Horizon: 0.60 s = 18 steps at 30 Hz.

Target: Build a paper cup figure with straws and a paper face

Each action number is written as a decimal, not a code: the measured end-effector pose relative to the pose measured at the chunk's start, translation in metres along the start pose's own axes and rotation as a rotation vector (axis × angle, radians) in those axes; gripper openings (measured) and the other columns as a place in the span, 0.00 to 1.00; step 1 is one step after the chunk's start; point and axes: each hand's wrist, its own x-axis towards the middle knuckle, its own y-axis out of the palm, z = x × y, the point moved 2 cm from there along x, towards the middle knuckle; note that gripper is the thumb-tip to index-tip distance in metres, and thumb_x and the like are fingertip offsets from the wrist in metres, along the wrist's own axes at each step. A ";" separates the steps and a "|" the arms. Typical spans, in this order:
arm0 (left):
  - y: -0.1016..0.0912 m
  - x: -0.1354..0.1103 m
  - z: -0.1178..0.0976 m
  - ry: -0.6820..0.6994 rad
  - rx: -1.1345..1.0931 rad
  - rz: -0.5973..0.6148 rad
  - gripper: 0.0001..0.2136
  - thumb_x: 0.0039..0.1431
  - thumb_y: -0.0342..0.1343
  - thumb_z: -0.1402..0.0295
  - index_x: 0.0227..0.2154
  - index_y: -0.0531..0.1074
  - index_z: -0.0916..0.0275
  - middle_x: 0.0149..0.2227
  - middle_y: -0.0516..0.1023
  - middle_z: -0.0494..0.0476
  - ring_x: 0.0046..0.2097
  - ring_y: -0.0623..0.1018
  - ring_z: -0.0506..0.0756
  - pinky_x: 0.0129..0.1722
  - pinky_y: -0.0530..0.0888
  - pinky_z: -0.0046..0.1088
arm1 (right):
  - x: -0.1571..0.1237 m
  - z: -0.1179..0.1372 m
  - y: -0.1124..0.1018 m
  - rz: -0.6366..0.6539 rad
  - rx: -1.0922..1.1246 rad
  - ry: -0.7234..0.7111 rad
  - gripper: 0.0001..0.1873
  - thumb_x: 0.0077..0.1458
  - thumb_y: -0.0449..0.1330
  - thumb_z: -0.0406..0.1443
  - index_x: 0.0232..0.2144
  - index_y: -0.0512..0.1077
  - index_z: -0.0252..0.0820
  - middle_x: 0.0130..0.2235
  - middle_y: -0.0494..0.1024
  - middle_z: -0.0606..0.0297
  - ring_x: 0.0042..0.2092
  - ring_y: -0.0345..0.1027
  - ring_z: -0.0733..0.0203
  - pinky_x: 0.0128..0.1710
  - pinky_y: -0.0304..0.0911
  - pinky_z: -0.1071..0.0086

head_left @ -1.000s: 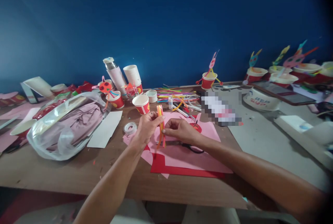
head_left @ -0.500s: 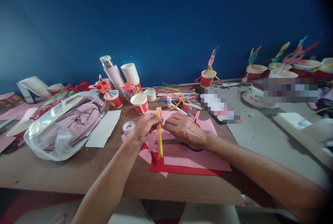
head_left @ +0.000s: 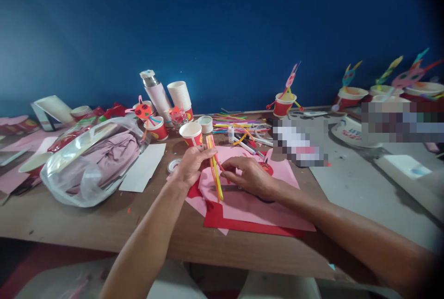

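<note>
While the left hand pinches a bundle of thin yellow, orange and red sticks near its top, the long ends slant down and right over flat pink paper, close to the right hand, whose bent fingers may hold one; I cannot tell.

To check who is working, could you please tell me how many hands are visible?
2: the left hand gripping orange and yellow strips, the right hand over the pink sheet. Pixelation may hide others.
</note>
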 end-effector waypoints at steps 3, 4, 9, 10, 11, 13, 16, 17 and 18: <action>-0.001 0.001 0.001 0.005 0.018 -0.011 0.11 0.34 0.66 0.69 0.20 0.70 0.68 0.19 0.70 0.50 0.23 0.70 0.47 0.26 0.66 0.22 | 0.000 0.002 0.000 -0.013 -0.088 -0.067 0.10 0.57 0.53 0.37 0.33 0.71 0.37 0.28 0.74 0.63 0.29 0.63 0.65 0.29 0.55 0.72; -0.001 0.001 0.002 0.006 0.030 -0.015 0.11 0.34 0.66 0.69 0.20 0.70 0.68 0.19 0.70 0.50 0.23 0.70 0.47 0.26 0.66 0.22 | 0.000 0.003 0.000 -0.030 -0.159 -0.134 0.10 0.57 0.51 0.36 0.32 0.71 0.37 0.28 0.73 0.63 0.29 0.63 0.65 0.30 0.54 0.71; -0.001 0.003 0.009 -0.024 0.073 0.018 0.11 0.33 0.66 0.70 0.18 0.69 0.67 0.18 0.68 0.48 0.21 0.67 0.46 0.23 0.64 0.21 | -0.003 0.003 0.001 -0.024 -0.510 -0.555 0.13 0.61 0.46 0.32 0.34 0.70 0.37 0.29 0.72 0.60 0.33 0.60 0.62 0.34 0.51 0.67; -0.001 0.004 0.010 -0.034 0.076 0.023 0.11 0.33 0.66 0.70 0.18 0.68 0.67 0.17 0.67 0.48 0.21 0.66 0.45 0.22 0.63 0.21 | -0.003 0.002 0.001 -0.015 -0.524 -0.589 0.13 0.61 0.46 0.32 0.34 0.70 0.37 0.30 0.72 0.60 0.33 0.60 0.62 0.35 0.51 0.66; -0.001 0.004 0.011 -0.035 0.077 0.022 0.11 0.33 0.66 0.71 0.18 0.68 0.67 0.17 0.67 0.47 0.20 0.66 0.45 0.22 0.62 0.21 | -0.004 0.002 0.002 -0.015 -0.525 -0.594 0.13 0.61 0.46 0.32 0.34 0.70 0.37 0.30 0.72 0.60 0.33 0.60 0.62 0.35 0.51 0.66; -0.002 0.005 0.010 -0.013 0.074 0.011 0.10 0.34 0.65 0.70 0.18 0.69 0.67 0.18 0.68 0.48 0.21 0.67 0.45 0.23 0.63 0.21 | -0.003 0.001 0.004 -0.044 -0.482 -0.526 0.12 0.61 0.47 0.34 0.33 0.70 0.37 0.29 0.72 0.61 0.33 0.61 0.62 0.35 0.52 0.67; -0.005 0.006 0.006 0.023 0.066 -0.012 0.10 0.34 0.65 0.70 0.20 0.70 0.68 0.19 0.70 0.49 0.23 0.69 0.47 0.27 0.66 0.23 | -0.002 0.000 0.007 -0.090 -0.317 -0.285 0.10 0.58 0.51 0.36 0.31 0.71 0.37 0.29 0.72 0.61 0.32 0.63 0.62 0.33 0.53 0.69; -0.006 0.006 0.004 0.028 0.068 -0.022 0.10 0.34 0.65 0.70 0.20 0.70 0.68 0.18 0.69 0.49 0.23 0.69 0.47 0.27 0.66 0.23 | -0.002 0.000 0.008 -0.086 -0.252 -0.204 0.10 0.57 0.52 0.36 0.31 0.71 0.37 0.29 0.73 0.62 0.32 0.63 0.63 0.32 0.54 0.70; -0.007 0.006 0.002 0.031 0.070 -0.029 0.10 0.33 0.65 0.70 0.20 0.70 0.68 0.18 0.69 0.49 0.23 0.69 0.47 0.27 0.66 0.23 | -0.002 0.000 0.009 -0.066 -0.190 -0.140 0.09 0.56 0.54 0.37 0.30 0.71 0.38 0.28 0.73 0.62 0.31 0.64 0.64 0.31 0.54 0.71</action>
